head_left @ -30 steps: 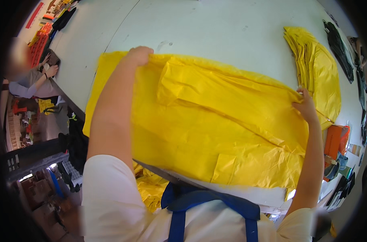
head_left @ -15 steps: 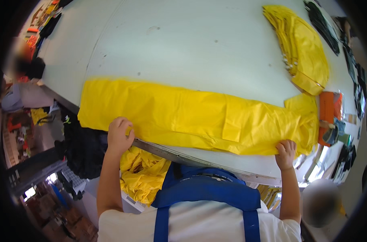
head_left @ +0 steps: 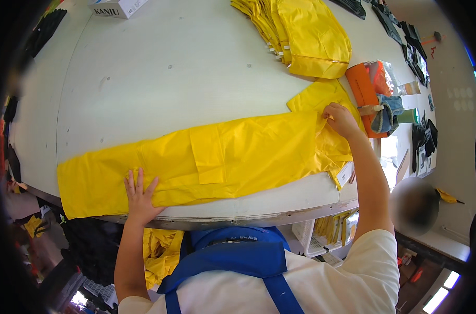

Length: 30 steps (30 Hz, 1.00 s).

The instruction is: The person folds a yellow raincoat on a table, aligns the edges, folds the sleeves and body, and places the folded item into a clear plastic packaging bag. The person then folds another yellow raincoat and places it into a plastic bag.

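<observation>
A long yellow garment (head_left: 253,144) of smooth, shiny fabric lies folded lengthwise along the near side of the table, with a pocket flap near its middle. My left hand (head_left: 141,203) rests on its near edge, fingers spread. At the garment's right end, my right hand (head_left: 341,120) is closed, its curled fingertips gripping the fabric by the far edge. Beneath that hand the fabric is bunched and creased. A white label (head_left: 345,174) shows at the near right corner.
A stack of folded yellow garments (head_left: 316,39) lies at the back of the white table (head_left: 128,89). An orange box (head_left: 362,86) with small items stands right of my right hand. Black gloves (head_left: 423,138) lie farther right. Loose yellow fabric (head_left: 162,251) sits below the table edge.
The view has turned to the right. My right hand has gone from the garment's near edge to its far edge at the right end. My left hand has flattened onto the fabric.
</observation>
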{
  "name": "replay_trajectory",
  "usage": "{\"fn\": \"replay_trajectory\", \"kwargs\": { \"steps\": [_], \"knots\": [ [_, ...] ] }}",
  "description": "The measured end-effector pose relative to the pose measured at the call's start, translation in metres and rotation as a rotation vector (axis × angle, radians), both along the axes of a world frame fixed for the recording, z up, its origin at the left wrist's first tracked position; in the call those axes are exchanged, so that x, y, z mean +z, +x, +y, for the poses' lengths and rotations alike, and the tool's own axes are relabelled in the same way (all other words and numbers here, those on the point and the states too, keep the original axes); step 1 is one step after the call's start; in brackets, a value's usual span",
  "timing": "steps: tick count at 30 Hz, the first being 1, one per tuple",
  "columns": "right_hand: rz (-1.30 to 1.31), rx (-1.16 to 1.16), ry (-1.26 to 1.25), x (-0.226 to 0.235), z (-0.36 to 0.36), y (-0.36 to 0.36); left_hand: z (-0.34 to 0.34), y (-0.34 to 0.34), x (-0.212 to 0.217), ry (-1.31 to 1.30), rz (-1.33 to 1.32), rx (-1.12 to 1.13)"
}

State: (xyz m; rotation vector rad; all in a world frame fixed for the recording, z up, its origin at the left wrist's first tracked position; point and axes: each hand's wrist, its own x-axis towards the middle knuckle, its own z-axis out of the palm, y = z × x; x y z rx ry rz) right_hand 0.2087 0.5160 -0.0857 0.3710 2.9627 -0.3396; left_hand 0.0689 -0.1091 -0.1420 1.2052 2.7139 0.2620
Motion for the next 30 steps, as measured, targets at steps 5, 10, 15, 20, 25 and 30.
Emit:
{"fn": "replay_trajectory", "kwargs": {
  "steps": [5,10,15,20,25,30],
  "knots": [
    [0.195,-0.082,-0.071,-0.028,0.020,0.019,-0.003,-0.001,-0.005,-0.032,-0.031,-0.005],
    [0.384,0.021,0.132,-0.031,0.004,0.013,0.002,-0.004,-0.006,-0.051,-0.041,-0.018],
    [0.236,0.059,0.027,-0.018,0.008,0.006,0.001,-0.004,-0.010,-0.025,0.000,-0.033],
    [0.258,0.052,0.109,-0.039,0.026,0.028,0.001,-0.009,-0.017,-0.006,-0.003,-0.034],
    [-0.204,-0.056,0.305,0.016,-0.034,0.002,0.005,-0.009,-0.005,-0.019,-0.033,-0.015],
    [0.135,0.302,-0.254,0.026,-0.248,-0.027,0.001,-0.008,-0.004,-0.059,-0.068,0.030]
  ]
}}
